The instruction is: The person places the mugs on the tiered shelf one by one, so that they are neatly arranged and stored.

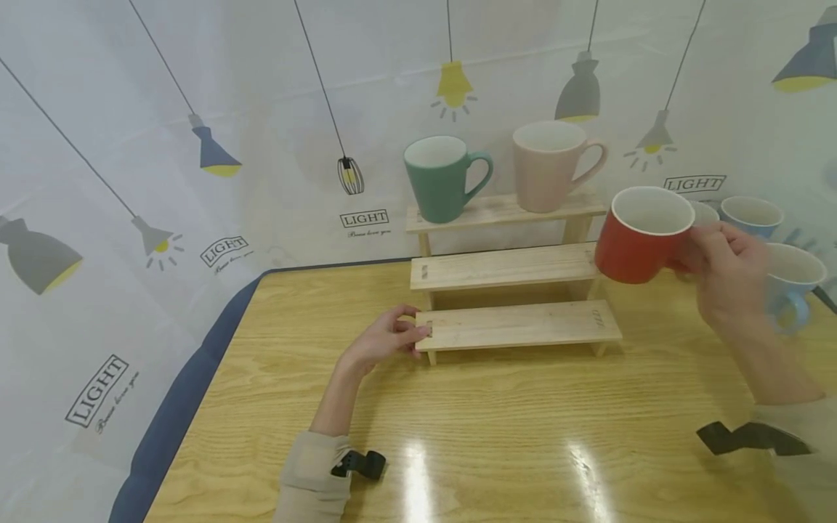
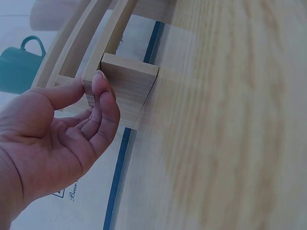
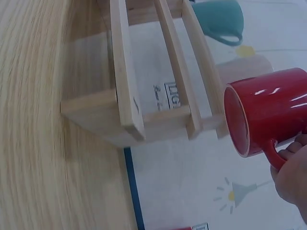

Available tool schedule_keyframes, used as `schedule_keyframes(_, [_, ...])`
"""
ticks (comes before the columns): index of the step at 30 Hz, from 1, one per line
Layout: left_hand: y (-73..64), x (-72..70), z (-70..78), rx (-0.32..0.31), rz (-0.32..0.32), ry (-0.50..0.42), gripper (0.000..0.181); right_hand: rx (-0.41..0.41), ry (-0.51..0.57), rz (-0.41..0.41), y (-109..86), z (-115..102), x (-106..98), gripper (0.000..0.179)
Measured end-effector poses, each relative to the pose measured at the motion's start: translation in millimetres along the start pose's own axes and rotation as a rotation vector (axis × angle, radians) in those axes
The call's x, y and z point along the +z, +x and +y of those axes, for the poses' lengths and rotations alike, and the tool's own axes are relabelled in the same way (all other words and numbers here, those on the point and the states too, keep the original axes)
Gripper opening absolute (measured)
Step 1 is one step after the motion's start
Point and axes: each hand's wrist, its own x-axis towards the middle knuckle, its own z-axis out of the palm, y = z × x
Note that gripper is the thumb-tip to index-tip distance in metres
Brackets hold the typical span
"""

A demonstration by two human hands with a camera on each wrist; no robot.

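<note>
My right hand (image 1: 729, 272) grips a red mug (image 1: 637, 236) by its handle. The mug is upright and overlaps the right end of the middle shelf in the head view; its white inside shows. With thumb and fingers my left hand (image 1: 386, 338) pinches the left end of the lowest shelf of a three-step wooden rack (image 1: 516, 325). In the left wrist view the thumb lies on the upper side and the fingertips (image 2: 100, 81) curl at the shelf end. On the top shelf stand a green mug (image 1: 437, 181) and a pink mug (image 1: 544, 171), handles to the right.
Light blue mugs (image 1: 793, 269) stand on the wooden table (image 1: 497, 428) at the right, partly behind my right hand and forearm. A white wall covering (image 1: 275, 145) printed with lamps hangs behind the rack. Dark straps (image 1: 360, 463) sit at both wrists.
</note>
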Motion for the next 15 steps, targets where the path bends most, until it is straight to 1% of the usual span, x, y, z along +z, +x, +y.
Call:
schedule_keyframes(3, [0.4, 0.1, 0.3, -0.001, -0.003, -0.002, 0.061, 0.025, -0.044, -0.028, -1.8, 7, 13, 0.034])
schedule_keyframes(8, [0.8, -0.3, -0.2, 0.001, -0.006, 0.003, 0.061, 0.048, -0.169, -0.065, -4.4, 19, 34, 0.038])
schedule_keyframes(13, [1.4, -1.4, -1.5, 0.008, -0.010, 0.007, 0.061, 0.068, -0.148, -0.103, -5.7, 32, 54, 0.043])
schedule_keyframes(15, [1.2, -1.7, -1.9, 0.008, -0.009, 0.010, 0.061, 0.077, -0.147, -0.133, -5.3, 38, 61, 0.044])
